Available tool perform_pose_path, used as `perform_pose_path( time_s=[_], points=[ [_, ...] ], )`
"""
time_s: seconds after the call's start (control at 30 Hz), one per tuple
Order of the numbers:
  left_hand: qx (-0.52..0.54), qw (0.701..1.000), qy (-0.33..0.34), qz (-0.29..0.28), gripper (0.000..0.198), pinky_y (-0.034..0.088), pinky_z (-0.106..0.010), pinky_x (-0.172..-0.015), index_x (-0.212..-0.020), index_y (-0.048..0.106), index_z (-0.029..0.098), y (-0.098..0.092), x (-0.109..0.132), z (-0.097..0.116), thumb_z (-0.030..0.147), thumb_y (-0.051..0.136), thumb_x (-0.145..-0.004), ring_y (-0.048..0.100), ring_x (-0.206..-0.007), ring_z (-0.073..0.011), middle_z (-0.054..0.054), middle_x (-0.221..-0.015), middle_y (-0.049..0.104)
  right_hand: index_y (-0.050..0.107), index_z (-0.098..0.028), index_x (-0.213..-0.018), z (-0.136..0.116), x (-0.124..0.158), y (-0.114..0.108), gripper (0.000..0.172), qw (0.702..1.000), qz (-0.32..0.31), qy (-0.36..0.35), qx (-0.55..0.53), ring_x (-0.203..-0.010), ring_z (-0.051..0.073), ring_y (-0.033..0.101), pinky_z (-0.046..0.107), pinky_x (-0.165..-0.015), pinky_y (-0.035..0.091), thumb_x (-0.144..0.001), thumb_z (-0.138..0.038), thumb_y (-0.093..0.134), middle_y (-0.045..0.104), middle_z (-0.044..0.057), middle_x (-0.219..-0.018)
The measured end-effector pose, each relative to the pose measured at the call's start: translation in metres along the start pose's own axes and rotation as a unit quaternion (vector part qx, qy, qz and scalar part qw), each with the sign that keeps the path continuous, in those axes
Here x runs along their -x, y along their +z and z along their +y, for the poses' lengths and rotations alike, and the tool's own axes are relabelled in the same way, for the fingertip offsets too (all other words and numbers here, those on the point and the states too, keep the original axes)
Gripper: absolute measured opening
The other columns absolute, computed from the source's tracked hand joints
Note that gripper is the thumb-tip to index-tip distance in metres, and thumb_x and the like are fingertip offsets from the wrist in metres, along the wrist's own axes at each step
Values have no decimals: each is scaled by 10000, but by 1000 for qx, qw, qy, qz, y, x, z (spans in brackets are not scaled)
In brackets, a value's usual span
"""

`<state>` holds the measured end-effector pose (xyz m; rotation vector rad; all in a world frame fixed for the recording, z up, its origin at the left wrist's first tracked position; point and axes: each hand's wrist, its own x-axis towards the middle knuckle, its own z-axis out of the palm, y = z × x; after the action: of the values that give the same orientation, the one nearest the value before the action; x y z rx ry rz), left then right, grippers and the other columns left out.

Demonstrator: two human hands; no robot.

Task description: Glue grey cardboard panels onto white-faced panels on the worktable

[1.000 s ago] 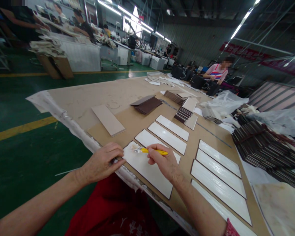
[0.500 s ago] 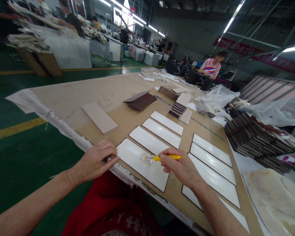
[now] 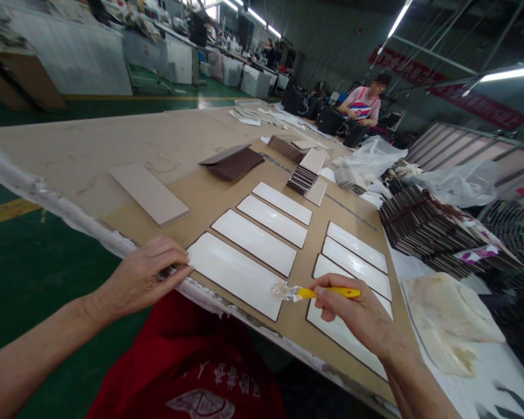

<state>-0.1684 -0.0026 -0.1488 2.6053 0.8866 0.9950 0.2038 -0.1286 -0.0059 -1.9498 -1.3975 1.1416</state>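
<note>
My right hand (image 3: 349,302) grips the yellow handle of a paintbrush (image 3: 329,292). The brush's whitish bristles rest on the right end of the nearest white-coated panel (image 3: 240,273), which has a thin dark edge. At that panel's left corner, my left hand (image 3: 152,270) has its thumb and fingers closed on the edge. Something small and dark shows between thumb and palm, too unclear to name. Behind this panel lie several more white panels (image 3: 273,221) in a row. A second row of glossy white panels (image 3: 353,256) lies to the right, partly behind my right hand and forearm.
Beige boards (image 3: 151,195) and dark brown folded pieces (image 3: 236,163) lie farther back, beside a small stack of panels (image 3: 305,177). A tall dark stack (image 3: 428,227) and a stained cloth (image 3: 449,320) are at right. Another person (image 3: 362,105) works at the far end.
The brush in my right hand has moved rightward along the nearest panel to its right end. My left hand stays at the panel's left corner. The whole view has shifted slightly.
</note>
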Motion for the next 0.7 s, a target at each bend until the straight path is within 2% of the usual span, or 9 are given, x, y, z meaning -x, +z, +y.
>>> perform_pose_path(
  time_s=[0.13,0.23,0.33,0.53,0.63,0.7],
  points=[
    [4,1000,22,-1,130,484,-378,-885,-1020,636,199,-7,-2,1,166,630,-894,616,-992,-232,-71,-1039,648,734,-195,-954,-11,-4,5,263,998,21,-47,-43,-621,144,619,255,-598,461,-887,-430,638,692,12,-737],
    [3,999,33,8,173,483,-390,-911,-1046,640,198,-11,-2,1,127,605,-893,611,-1037,-242,-89,-1098,644,738,-196,-994,-31,-17,29,291,988,26,-92,-125,-651,150,662,259,-646,501,-882,-452,660,726,25,-780],
    [6,1000,28,7,196,485,-395,-922,-1073,614,185,-14,-2,1,115,610,-890,608,-1032,-237,-88,-1057,658,744,-205,-1009,-52,-33,60,268,981,-6,-120,-150,-723,170,709,269,-691,534,-874,-422,664,742,28,-832],
    [22,1000,11,5,209,488,-392,-947,-1096,588,193,-12,2,-1,121,612,-901,600,-1054,-226,-84,-1061,670,748,-212,-967,-73,-59,111,200,982,-62,-143,-103,-714,153,708,233,-644,523,-860,-316,615,719,-8,-783],
    [22,1000,-3,11,197,485,-401,-957,-1087,582,195,-10,4,-2,139,618,-901,600,-1051,-229,-83,-1051,671,746,-215,-949,-72,-68,118,193,983,-77,-156,-53,-678,150,695,233,-628,507,-859,-281,589,690,-22,-699],
    [26,1000,-6,9,172,486,-402,-955,-1062,581,197,-9,4,-3,150,622,-902,603,-1044,-227,-80,-1043,673,744,-213,-908,-72,-70,113,189,985,-81,-153,-10,-661,155,690,238,-608,497,-861,-279,573,687,-16,-685]
  ],
)
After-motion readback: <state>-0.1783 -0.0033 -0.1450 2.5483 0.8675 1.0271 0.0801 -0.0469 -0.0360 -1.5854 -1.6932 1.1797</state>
